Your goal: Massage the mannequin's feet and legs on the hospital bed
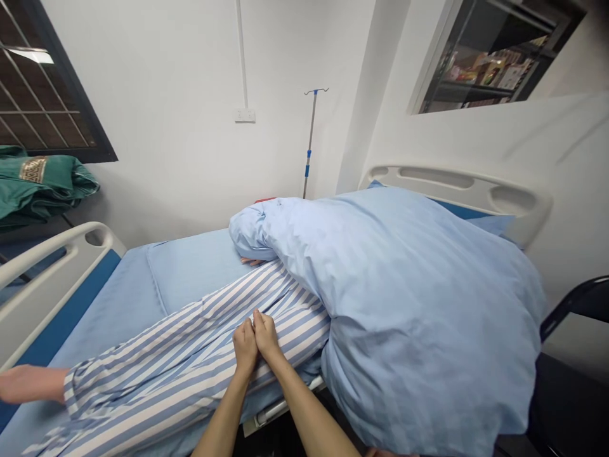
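Observation:
My left hand (245, 343) is closed in a fist over the thigh of a pair of blue-and-white striped trousers (200, 336). Right beside it, my right hand (265, 336) is also closed, and the two fists touch each other. I see nothing held in either one. The trousers are on a figure lying along the bed; a bare foot (33, 384) shows at the left. A light blue quilt (404, 304) covers the upper body, and a few fingertips (252, 261) peek out under its folded edge. The stripes around my fists lie fairly smooth.
The bed has a footboard (61, 273) at left and a headboard (447, 181) at right. An IV pole (310, 136) stands behind it by the wall. Green cloth (42, 190) lies at far left. A black chair (575, 368) is at the right.

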`<move>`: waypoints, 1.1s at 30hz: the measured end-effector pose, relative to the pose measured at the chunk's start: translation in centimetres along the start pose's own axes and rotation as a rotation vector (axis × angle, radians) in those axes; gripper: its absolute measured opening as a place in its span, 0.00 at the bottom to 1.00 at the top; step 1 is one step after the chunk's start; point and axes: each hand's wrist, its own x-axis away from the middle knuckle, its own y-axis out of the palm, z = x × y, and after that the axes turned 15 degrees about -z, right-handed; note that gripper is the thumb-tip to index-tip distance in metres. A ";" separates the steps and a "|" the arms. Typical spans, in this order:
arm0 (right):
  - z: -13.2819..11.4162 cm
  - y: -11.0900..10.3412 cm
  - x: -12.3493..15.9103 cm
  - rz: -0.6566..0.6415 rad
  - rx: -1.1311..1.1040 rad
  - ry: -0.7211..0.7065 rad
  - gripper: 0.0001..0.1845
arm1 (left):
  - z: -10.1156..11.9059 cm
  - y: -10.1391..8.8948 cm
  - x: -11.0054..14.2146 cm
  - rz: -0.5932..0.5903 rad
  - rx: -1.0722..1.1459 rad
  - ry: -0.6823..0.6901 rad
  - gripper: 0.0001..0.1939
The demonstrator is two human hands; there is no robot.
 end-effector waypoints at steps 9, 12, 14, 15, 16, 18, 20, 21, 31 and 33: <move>0.3 -1.0 0.0 -0.020 0.218 -0.066 0.23 | 0.3 0.2 0.2 -0.045 -0.049 0.045 0.19; 0.5 -0.8 0.2 0.015 0.247 -0.053 0.23 | 0.6 0.2 0.0 -0.052 0.012 0.013 0.19; 0.4 -0.8 0.3 0.009 0.219 -0.058 0.24 | 1.2 0.1 -0.5 -0.041 0.113 -0.008 0.18; 0.3 -0.9 0.3 0.004 0.199 -0.066 0.24 | 1.6 0.1 -0.9 -0.027 0.183 -0.012 0.18; 0.3 -0.9 0.3 -0.001 0.177 -0.074 0.24 | 2.0 0.2 -1.2 -0.011 0.259 -0.011 0.17; 0.2 -1.1 0.3 -0.009 0.137 -0.084 0.25 | 2.8 0.3 -1.9 0.008 0.385 0.001 0.17; 0.3 -1.2 0.3 -0.002 0.102 -0.078 0.26 | 3.0 0.6 -2.0 0.018 0.411 -0.005 0.17; 0.4 -1.2 0.2 0.008 0.091 -0.068 0.25 | 2.9 0.7 -1.9 0.017 0.378 -0.015 0.18; 0.2 -1.3 -0.4 0.015 0.119 -0.047 0.24 | 0.9 1.4 -0.6 0.019 0.050 0.013 0.18; -0.2 -1.7 -0.7 0.013 0.122 -0.063 0.25 | 0.9 1.5 -0.7 -0.005 0.017 0.051 0.18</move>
